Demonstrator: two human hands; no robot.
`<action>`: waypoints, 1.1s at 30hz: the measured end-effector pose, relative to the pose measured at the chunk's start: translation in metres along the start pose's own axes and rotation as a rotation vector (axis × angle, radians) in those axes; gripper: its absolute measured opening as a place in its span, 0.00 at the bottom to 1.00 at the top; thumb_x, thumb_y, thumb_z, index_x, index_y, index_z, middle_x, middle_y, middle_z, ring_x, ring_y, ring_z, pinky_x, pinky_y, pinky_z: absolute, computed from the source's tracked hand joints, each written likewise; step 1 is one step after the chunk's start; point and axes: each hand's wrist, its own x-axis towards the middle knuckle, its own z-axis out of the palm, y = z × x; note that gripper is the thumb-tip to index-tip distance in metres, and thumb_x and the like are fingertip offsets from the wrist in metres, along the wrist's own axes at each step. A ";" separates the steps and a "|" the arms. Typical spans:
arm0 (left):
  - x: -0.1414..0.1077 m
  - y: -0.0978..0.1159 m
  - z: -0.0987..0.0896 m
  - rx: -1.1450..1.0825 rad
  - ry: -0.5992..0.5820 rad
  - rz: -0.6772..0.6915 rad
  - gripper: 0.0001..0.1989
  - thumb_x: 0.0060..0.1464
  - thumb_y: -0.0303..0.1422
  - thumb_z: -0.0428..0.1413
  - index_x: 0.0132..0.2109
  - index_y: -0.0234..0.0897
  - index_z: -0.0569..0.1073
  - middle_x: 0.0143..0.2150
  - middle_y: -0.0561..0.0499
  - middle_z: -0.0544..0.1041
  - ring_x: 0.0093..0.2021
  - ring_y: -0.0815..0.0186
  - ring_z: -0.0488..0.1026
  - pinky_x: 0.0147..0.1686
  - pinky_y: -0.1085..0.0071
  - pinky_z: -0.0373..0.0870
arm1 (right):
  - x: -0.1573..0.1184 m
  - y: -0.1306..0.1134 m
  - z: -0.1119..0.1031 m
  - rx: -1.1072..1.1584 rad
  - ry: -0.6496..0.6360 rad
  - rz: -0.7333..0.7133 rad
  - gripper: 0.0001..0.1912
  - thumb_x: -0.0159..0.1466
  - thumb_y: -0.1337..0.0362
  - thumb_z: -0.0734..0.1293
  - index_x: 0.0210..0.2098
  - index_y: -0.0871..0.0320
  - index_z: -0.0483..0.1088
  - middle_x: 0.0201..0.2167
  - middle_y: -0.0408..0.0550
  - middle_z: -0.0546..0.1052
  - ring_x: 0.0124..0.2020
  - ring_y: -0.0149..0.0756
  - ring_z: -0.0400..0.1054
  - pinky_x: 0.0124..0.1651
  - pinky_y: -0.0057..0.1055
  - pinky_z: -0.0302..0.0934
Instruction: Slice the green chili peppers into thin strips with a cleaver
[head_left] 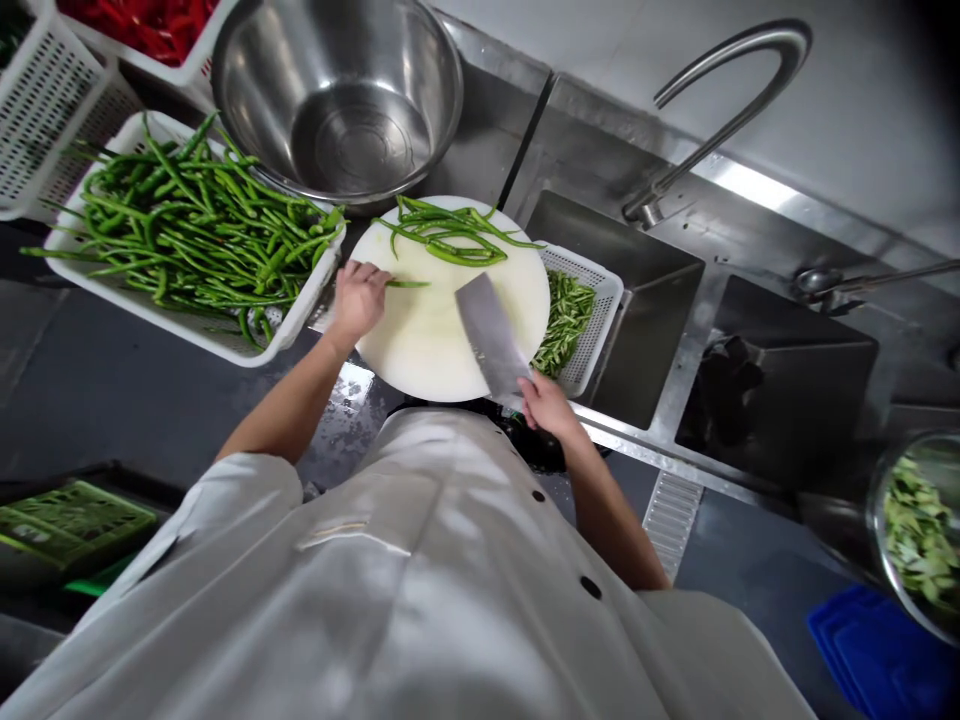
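Note:
My left hand (361, 300) is closed on a green chili pepper (409, 284) at the left side of the round white cutting board (420, 350). Part of the pepper sticks out to the right from my fingers. A cleaver (489, 330) is gripped by its handle in my right hand (547, 403), its broad blade over the right half of the board. Several whole green chili peppers (457, 235) lie along the board's far edge. Cut green pepper pieces (566, 320) fill part of a white basket (606, 300) just right of the board.
Whole green chilies (202, 220) heap over a white crate (300, 325) at left. A large steel bowl (337, 110) stands behind the board. Right of it are sink basins (652, 330) and a curved faucet (787, 60). Red peppers (157, 25) fill a basket at the top left.

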 end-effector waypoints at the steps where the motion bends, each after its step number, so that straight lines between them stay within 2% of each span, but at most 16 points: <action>1: -0.011 0.016 0.002 -0.017 -0.016 0.025 0.09 0.68 0.31 0.52 0.46 0.40 0.78 0.43 0.44 0.77 0.48 0.53 0.69 0.50 0.51 0.69 | 0.001 0.011 -0.012 0.050 0.047 0.027 0.13 0.76 0.51 0.55 0.42 0.51 0.62 0.17 0.31 0.64 0.15 0.33 0.61 0.24 0.28 0.57; 4: -0.040 0.062 0.014 -0.097 -0.103 0.099 0.13 0.69 0.29 0.49 0.48 0.40 0.79 0.47 0.42 0.78 0.48 0.53 0.69 0.49 0.53 0.70 | -0.006 0.034 -0.047 0.084 0.188 0.067 0.16 0.76 0.47 0.54 0.42 0.52 0.62 0.16 0.33 0.65 0.15 0.34 0.62 0.25 0.29 0.59; 6: -0.051 0.083 0.022 -0.149 -0.148 0.118 0.15 0.69 0.29 0.47 0.49 0.40 0.79 0.48 0.42 0.77 0.48 0.54 0.69 0.50 0.54 0.70 | -0.016 0.037 -0.062 -0.037 0.247 0.082 0.16 0.76 0.49 0.54 0.44 0.53 0.64 0.17 0.36 0.68 0.17 0.36 0.65 0.29 0.32 0.62; 8: -0.056 0.093 0.028 -0.184 -0.177 0.121 0.15 0.69 0.29 0.47 0.49 0.39 0.79 0.48 0.42 0.77 0.49 0.53 0.70 0.53 0.53 0.70 | -0.026 0.030 -0.064 -0.241 0.247 0.064 0.15 0.77 0.54 0.54 0.47 0.54 0.68 0.21 0.42 0.74 0.22 0.39 0.70 0.36 0.34 0.65; 12: -0.057 0.094 0.027 -0.179 -0.206 0.126 0.15 0.69 0.29 0.48 0.48 0.40 0.79 0.48 0.41 0.78 0.49 0.52 0.71 0.53 0.52 0.70 | -0.042 0.001 -0.043 -0.647 0.096 -0.040 0.19 0.78 0.58 0.54 0.57 0.58 0.70 0.39 0.56 0.82 0.39 0.49 0.77 0.44 0.37 0.63; 16: -0.056 0.093 0.023 -0.164 -0.210 0.130 0.15 0.71 0.29 0.47 0.47 0.41 0.80 0.46 0.42 0.79 0.47 0.54 0.72 0.50 0.54 0.70 | -0.057 -0.030 -0.028 -0.860 -0.051 -0.033 0.22 0.80 0.58 0.52 0.63 0.60 0.67 0.42 0.61 0.82 0.43 0.54 0.78 0.42 0.38 0.61; 20: -0.057 0.095 0.023 -0.133 -0.194 0.156 0.16 0.72 0.31 0.46 0.47 0.42 0.79 0.45 0.43 0.79 0.46 0.55 0.72 0.48 0.55 0.71 | -0.061 -0.054 -0.024 -0.887 -0.128 -0.052 0.20 0.80 0.58 0.52 0.61 0.59 0.66 0.40 0.59 0.82 0.41 0.51 0.79 0.40 0.36 0.59; 24: -0.057 0.095 0.023 -0.121 -0.195 0.171 0.17 0.72 0.31 0.45 0.47 0.42 0.79 0.45 0.44 0.80 0.45 0.57 0.73 0.48 0.55 0.72 | -0.042 -0.070 -0.011 -0.820 -0.163 -0.104 0.18 0.80 0.60 0.52 0.60 0.59 0.65 0.44 0.59 0.82 0.45 0.49 0.78 0.42 0.34 0.59; 33: -0.058 0.095 0.023 -0.183 -0.205 0.143 0.18 0.73 0.31 0.43 0.46 0.41 0.78 0.42 0.44 0.79 0.44 0.57 0.72 0.49 0.56 0.72 | -0.025 -0.080 -0.007 -0.813 -0.159 -0.164 0.16 0.81 0.60 0.52 0.58 0.59 0.65 0.45 0.61 0.82 0.46 0.48 0.78 0.42 0.33 0.58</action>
